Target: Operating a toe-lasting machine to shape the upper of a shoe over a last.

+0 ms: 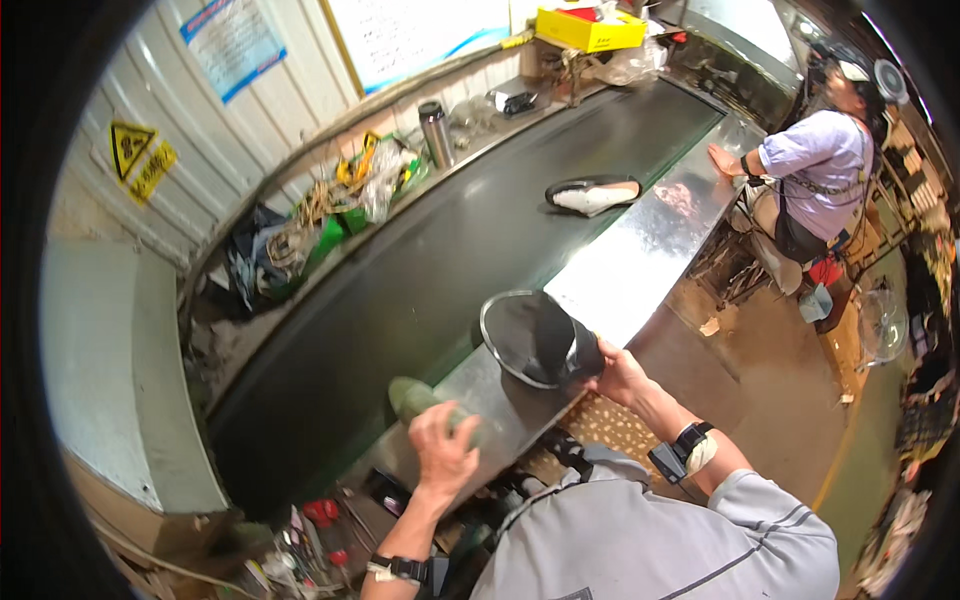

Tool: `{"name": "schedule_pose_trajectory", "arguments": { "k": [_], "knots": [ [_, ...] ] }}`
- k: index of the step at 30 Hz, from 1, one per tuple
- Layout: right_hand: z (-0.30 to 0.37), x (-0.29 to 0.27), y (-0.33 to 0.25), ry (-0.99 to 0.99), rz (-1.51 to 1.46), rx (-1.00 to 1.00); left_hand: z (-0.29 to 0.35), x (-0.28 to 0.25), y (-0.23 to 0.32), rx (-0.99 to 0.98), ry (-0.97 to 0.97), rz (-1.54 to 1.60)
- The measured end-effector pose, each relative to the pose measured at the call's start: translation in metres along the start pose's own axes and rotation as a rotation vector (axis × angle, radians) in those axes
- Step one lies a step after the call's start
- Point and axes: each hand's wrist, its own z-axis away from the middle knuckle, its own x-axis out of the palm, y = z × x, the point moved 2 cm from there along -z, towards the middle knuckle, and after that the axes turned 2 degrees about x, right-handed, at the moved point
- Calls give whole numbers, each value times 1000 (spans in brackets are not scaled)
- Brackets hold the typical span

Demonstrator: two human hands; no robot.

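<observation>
My left hand (443, 452) is closed over a smooth, dark green, rounded block (412, 398), which looks like a shoe last. Its far end points up and left over the belt's near edge; motion blurs it. My right hand (621, 374) grips the right side of a black boot upper (536, 338), thumb and fingers at its narrower end. The upper's wide, light-edged mouth faces up and left, above the metal ledge. The two things are apart. Farther off, a white shoe upper with a black edge (596, 196) lies on the dark conveyor belt (400, 270).
A shiny metal ledge (612, 275) runs along the belt's near side. A co-worker (815, 165) sits at its far right end, a hand on the ledge. Behind the belt stand a steel flask (436, 135), tangled scraps (310, 230) and a yellow box (590, 30). Tools (310, 545) lie lower left.
</observation>
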Motion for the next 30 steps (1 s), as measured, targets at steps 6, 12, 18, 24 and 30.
{"name": "schedule_pose_trajectory", "arguments": {
  "k": [6, 12, 18, 24, 30],
  "knots": [
    [13, 24, 0, 156, -55, 57, 3, 87, 77, 268, -22, -36],
    [69, 48, -3, -77, 1241, -433, -19, 78, 8, -1033, 430, 1813],
    [94, 40, 79, -614, 1835, -1140, 1, 85, -79, -1369, 47, 1723],
    [53, 57, 98, -386, 1565, -1151, -20, 100, -109, -1314, 181, 773],
    [23, 38, 103, -413, 1401, -815, -25, 115, -99, -1231, 277, 282]
  ]
}}
